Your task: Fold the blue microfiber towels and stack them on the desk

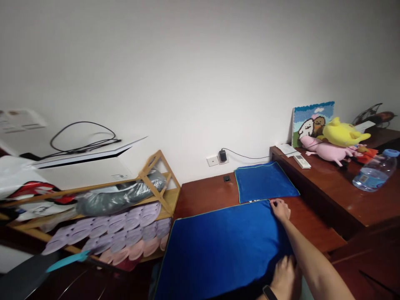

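A large blue cloth (218, 246) with a thin light-coloured edging lies spread over the reddish-brown desk and reaches the bottom of the view. My right hand (281, 209) pinches its far right corner. Lower down, my left hand (284, 275), with a dark band on the wrist, is closed at the cloth's right side, its fingertips partly hidden. Behind the large cloth, a smaller folded blue cloth (265, 181) lies flat near the wall, close to the fingers of my right hand.
On the raised right-hand surface (328, 189) are a white remote (302, 162), pink and yellow plush toys (343, 132), a picture (312, 121) and a plastic bottle (371, 177). At left, a wooden rack (173, 189) holds lilac and pink slippers (125, 229). A charger (222, 156) is plugged into the wall.
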Demonstrator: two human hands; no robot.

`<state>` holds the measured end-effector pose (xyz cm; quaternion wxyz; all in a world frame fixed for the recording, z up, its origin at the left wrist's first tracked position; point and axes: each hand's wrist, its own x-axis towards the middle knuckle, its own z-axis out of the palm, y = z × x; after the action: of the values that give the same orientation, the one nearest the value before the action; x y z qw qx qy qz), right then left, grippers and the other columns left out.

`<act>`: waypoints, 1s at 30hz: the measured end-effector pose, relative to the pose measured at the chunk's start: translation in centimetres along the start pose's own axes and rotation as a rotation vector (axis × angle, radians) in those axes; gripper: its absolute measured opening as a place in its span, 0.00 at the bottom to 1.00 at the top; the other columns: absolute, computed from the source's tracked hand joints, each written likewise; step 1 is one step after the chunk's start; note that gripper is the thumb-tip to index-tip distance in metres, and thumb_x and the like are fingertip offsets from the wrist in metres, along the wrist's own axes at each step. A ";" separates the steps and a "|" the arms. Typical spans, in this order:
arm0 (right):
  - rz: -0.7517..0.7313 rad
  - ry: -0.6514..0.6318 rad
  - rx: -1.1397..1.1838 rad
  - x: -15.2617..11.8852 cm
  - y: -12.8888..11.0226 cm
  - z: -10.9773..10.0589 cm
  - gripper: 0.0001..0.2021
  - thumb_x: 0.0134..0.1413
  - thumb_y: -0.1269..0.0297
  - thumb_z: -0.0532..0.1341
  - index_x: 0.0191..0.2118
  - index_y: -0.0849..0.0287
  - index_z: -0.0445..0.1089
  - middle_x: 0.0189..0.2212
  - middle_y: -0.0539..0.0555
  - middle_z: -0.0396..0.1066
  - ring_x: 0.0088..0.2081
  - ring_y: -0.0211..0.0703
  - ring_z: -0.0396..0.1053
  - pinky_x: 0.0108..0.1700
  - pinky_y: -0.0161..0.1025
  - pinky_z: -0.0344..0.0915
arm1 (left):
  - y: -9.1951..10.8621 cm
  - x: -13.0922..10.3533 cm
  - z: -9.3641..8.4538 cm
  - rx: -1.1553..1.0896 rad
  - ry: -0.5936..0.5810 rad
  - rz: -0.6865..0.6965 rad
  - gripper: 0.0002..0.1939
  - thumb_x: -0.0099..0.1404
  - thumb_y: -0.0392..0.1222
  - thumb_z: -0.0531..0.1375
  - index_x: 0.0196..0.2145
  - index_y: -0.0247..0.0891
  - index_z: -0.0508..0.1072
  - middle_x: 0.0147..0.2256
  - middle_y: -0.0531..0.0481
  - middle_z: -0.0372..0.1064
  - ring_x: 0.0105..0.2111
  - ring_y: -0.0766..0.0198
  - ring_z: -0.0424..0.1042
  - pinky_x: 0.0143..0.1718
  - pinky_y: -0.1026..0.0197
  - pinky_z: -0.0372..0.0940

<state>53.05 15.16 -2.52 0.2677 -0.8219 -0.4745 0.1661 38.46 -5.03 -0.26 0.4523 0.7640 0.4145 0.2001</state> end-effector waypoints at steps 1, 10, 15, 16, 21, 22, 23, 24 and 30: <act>-0.008 -0.012 0.020 0.2 0.1 -0.3 0.21 0.63 0.49 0.53 0.46 0.49 0.81 0.58 0.58 0.75 0.55 0.59 0.73 0.54 0.54 0.69 | -0.1 -0.8 -0.8 0.045 0.004 -0.001 0.23 0.64 0.33 0.55 0.52 0.52 0.79 0.52 0.31 0.72 0.55 0.40 0.72 0.55 0.35 0.68; -0.270 -0.096 0.181 1.6 -5.9 -3.8 0.22 0.58 0.53 0.55 0.48 0.59 0.78 0.34 0.56 0.81 0.34 0.48 0.77 0.40 0.43 0.73 | 1.2 -5.5 -8.0 0.033 0.303 -0.158 0.01 0.64 0.42 0.62 0.34 0.46 0.74 0.42 0.42 0.74 0.46 0.51 0.73 0.52 0.49 0.66; -0.410 -0.233 0.152 1.4 -13.3 -3.5 0.18 0.60 0.59 0.54 0.42 0.57 0.80 0.28 0.51 0.79 0.29 0.44 0.75 0.36 0.38 0.71 | 0.9 -7.7 -11.5 0.069 0.445 -0.274 0.11 0.58 0.34 0.65 0.26 0.47 0.65 0.35 0.46 0.73 0.39 0.54 0.73 0.45 0.52 0.66; -0.442 -0.257 0.140 1.1 -14.8 -3.3 0.18 0.60 0.60 0.53 0.41 0.57 0.81 0.29 0.52 0.80 0.29 0.43 0.75 0.36 0.37 0.70 | 0.7 -8.4 -12.1 0.057 0.456 -0.274 0.12 0.55 0.30 0.63 0.27 0.46 0.66 0.35 0.46 0.74 0.39 0.55 0.73 0.45 0.53 0.66; -0.640 -0.320 0.074 -1.6 -22.0 -1.4 0.18 0.64 0.64 0.53 0.43 0.58 0.82 0.37 0.55 0.83 0.38 0.46 0.78 0.46 0.38 0.71 | -2.0 -14.1 -15.3 -0.082 0.570 -0.226 0.16 0.52 0.25 0.57 0.33 0.46 0.70 0.37 0.49 0.75 0.42 0.56 0.75 0.48 0.55 0.67; -0.687 -0.332 0.062 -2.4 -23.5 -0.8 0.18 0.64 0.66 0.53 0.45 0.57 0.81 0.40 0.55 0.83 0.41 0.46 0.79 0.48 0.38 0.71 | -2.6 -15.5 -15.9 -0.098 0.615 -0.220 0.16 0.53 0.25 0.56 0.33 0.46 0.71 0.37 0.49 0.75 0.42 0.56 0.75 0.49 0.55 0.67; -0.737 -0.345 0.050 -3.4 -25.0 0.0 0.18 0.63 0.68 0.53 0.46 0.57 0.81 0.42 0.54 0.83 0.44 0.46 0.79 0.51 0.38 0.70 | -3.3 -16.9 -16.6 -0.103 0.666 -0.222 0.16 0.53 0.26 0.55 0.34 0.47 0.71 0.37 0.48 0.75 0.42 0.56 0.76 0.49 0.55 0.68; -0.789 -0.358 0.038 -4.4 -26.5 0.9 0.18 0.62 0.70 0.54 0.47 0.56 0.81 0.45 0.54 0.82 0.46 0.46 0.78 0.53 0.38 0.69 | -3.9 -18.3 -17.3 -0.098 0.719 -0.226 0.15 0.54 0.28 0.55 0.34 0.47 0.72 0.37 0.48 0.76 0.42 0.55 0.76 0.49 0.54 0.69; -1.070 -0.442 -0.062 -11.4 -35.2 7.5 0.16 0.66 0.70 0.56 0.52 0.54 0.77 0.52 0.56 0.77 0.54 0.45 0.73 0.59 0.38 0.65 | -8.4 -27.7 -21.5 0.007 0.943 -0.295 0.11 0.60 0.39 0.55 0.35 0.48 0.77 0.48 0.44 0.78 0.50 0.50 0.78 0.50 0.52 0.73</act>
<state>19.15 21.68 12.67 0.1848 -0.4209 -0.8732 0.1617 4.09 -14.24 5.47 0.2362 0.5251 0.6783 0.4565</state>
